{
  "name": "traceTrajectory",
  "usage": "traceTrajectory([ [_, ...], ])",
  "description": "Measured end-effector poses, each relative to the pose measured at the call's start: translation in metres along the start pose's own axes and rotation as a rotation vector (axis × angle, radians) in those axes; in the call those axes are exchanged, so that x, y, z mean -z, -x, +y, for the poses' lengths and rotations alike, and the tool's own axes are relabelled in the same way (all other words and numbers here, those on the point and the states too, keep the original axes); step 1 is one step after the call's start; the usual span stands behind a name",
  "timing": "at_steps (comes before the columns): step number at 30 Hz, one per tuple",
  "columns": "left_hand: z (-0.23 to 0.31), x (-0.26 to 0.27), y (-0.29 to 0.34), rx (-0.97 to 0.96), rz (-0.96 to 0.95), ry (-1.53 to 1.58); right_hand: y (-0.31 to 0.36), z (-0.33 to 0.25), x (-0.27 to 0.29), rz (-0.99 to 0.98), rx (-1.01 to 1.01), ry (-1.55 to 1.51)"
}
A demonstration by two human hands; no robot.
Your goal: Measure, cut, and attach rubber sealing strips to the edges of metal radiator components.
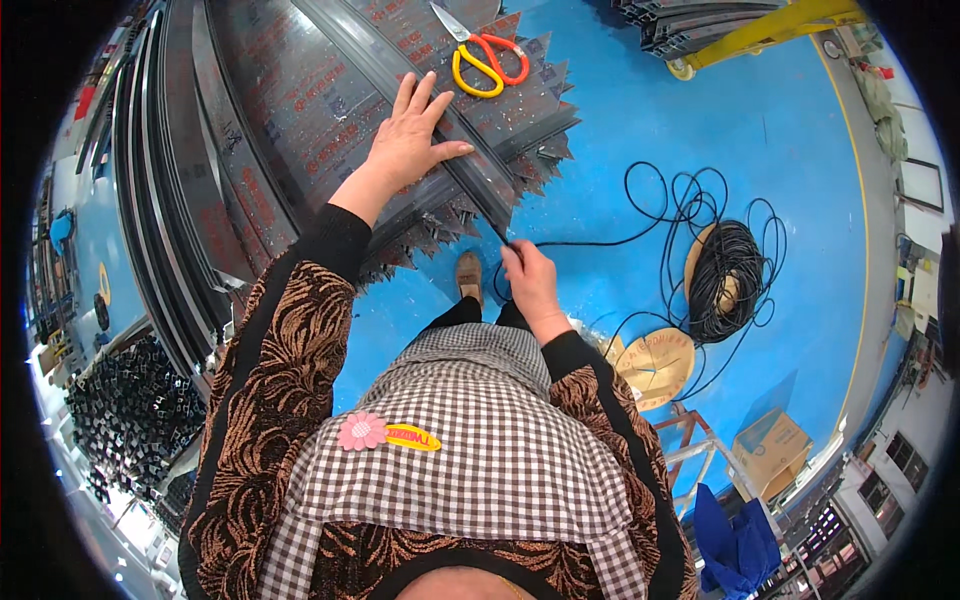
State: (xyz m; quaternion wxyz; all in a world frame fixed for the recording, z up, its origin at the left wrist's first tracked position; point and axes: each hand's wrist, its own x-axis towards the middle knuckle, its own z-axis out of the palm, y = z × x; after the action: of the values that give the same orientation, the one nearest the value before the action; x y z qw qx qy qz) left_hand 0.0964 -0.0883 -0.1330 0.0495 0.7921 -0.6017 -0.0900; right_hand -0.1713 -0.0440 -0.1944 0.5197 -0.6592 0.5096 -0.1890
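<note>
My left hand [410,143] lies flat with fingers spread on a long dark grey profile [345,48], which rests across a stack of similar profiles with saw-toothed ends. At the profile's near end, my right hand [535,288] is closed in a pinch on a thin black rubber strip [590,243]. The strip trails off to the right, toward a tangled black coil [735,275] on the floor. Just beyond my left fingertips, scissors [467,38] with one red and one yellow handle lie on the stack, blades partly apart.
Long profiles [165,200] stand packed at the left, above a heap of small black pieces [135,410]. Right of me are round cardboard discs [657,366], a cardboard box [772,452] and a blue cloth [738,545]. A yellow trolley [775,33] stands at the far right on blue floor.
</note>
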Motion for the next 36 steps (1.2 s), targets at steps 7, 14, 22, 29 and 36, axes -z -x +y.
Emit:
traceTrajectory([
  [7,-0.001,-0.001,0.0,-0.004,0.009,0.006,-0.01,0.017,-0.006,-0.128,-0.005,-0.09],
  [14,-0.004,-0.002,-0.002,-0.022,0.025,0.039,0.001,0.024,0.007,-0.1,-0.078,-0.151],
  [22,-0.003,-0.001,0.002,-0.039,0.035,0.109,0.003,0.041,0.015,-0.286,-0.224,-0.211],
  [29,-0.002,0.003,0.002,-0.041,0.029,0.138,-0.001,0.03,0.014,-0.188,-0.205,0.038],
  [36,0.006,0.013,0.007,-0.016,-0.002,0.107,0.011,0.025,0.026,-0.184,-0.04,-0.044],
])
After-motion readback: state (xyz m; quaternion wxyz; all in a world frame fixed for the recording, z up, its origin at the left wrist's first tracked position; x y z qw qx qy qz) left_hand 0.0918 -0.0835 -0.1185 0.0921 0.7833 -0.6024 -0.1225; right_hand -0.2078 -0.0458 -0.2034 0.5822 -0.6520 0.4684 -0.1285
